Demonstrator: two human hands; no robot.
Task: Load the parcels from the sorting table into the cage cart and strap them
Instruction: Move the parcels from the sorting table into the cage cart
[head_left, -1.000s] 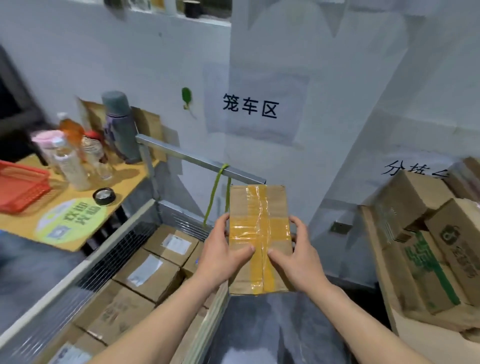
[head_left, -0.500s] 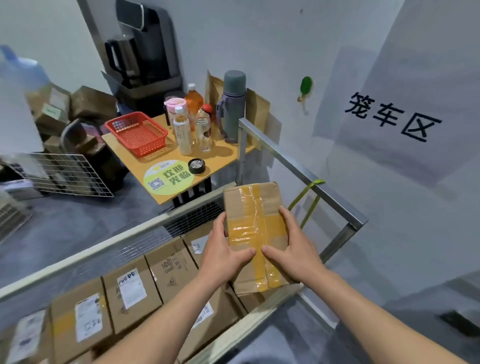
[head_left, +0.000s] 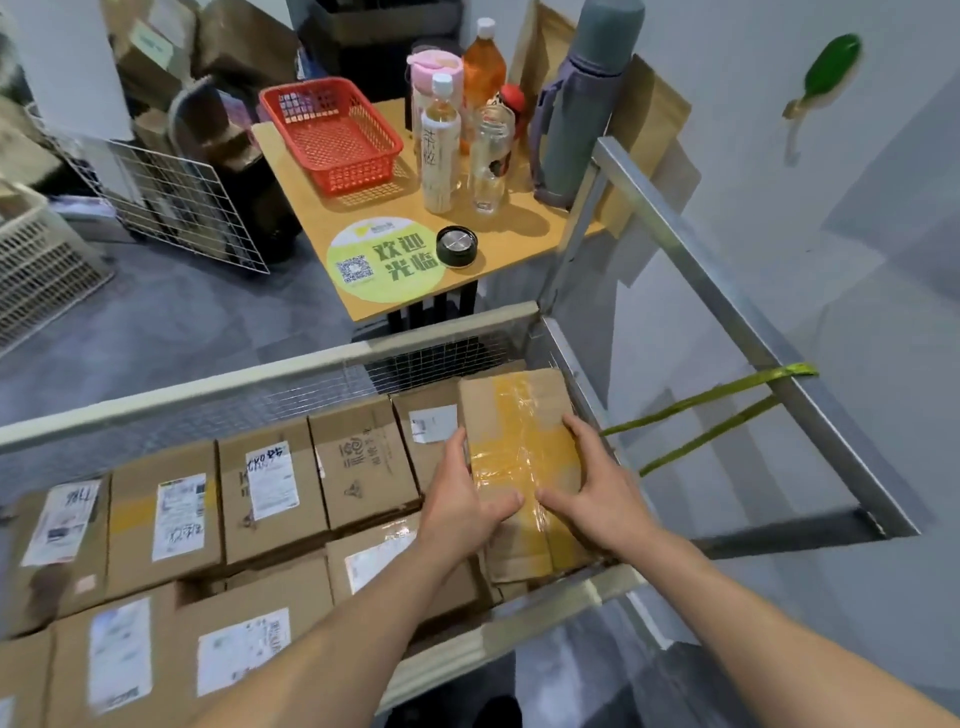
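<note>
A brown cardboard parcel (head_left: 514, 415) crossed with yellow tape sits low inside the cage cart (head_left: 270, 371), at its right end, on top of other boxes. My left hand (head_left: 462, 499) grips its left edge and my right hand (head_left: 597, 488) grips its right edge, thumbs lying on the top face. Several labelled parcels (head_left: 270, 488) fill the cart in rows to the left. A green strap (head_left: 711, 410) hangs from the cart's raised right rail (head_left: 727, 306).
Behind the cart stands a small wooden table (head_left: 332, 213) with a red basket (head_left: 332, 130), several bottles (head_left: 439, 150), a grey flask (head_left: 582, 98) and a black lid (head_left: 456, 247). A wire panel (head_left: 171, 197) and a white crate (head_left: 36, 265) are at the left.
The view swung left and down from the wall to the cart. Both hands carried the taped parcel down past the rail into the cart's right end.
</note>
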